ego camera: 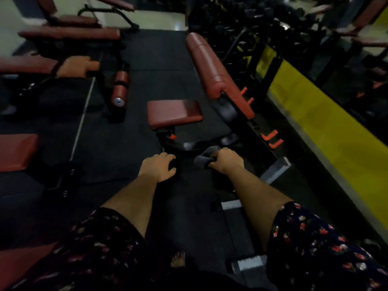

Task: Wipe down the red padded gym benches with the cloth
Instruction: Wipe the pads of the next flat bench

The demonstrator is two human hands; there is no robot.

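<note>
The right hand [226,161] has its fingers [212,164] clenched around a grey cloth [202,159]. The cloth bunches out to the left of the knuckles, low over the black floor [147,49], and touches no pad. The left hand [159,166] is just beside it, with fingers curled downward against something dark. It is too murky to tell whether they grasp part of the frame or nothing at all. The nearest bench stands straight ahead of both hands. Its small red seat pad [174,113] lies beyond the fingers, roughly on the line between the two hands. Its long back pad [212,68] starts just right of the seat and runs away from the person, seemingly raised at its far end, with its long axis pointing forward and slightly leftward in the view. The hand with the cloth is on the back pad's side and looks the nearer to both pads. The wipe therefore likely calls for lifting the cloth forward onto the seat, then stroking along the back pad's length rather than across it. Neither padded surface is under the cloth yet. More red benches [69,34] stand well apart at the left, where another hand [73,67] rests by one pad's end; the view is dim and blurred there.
</note>
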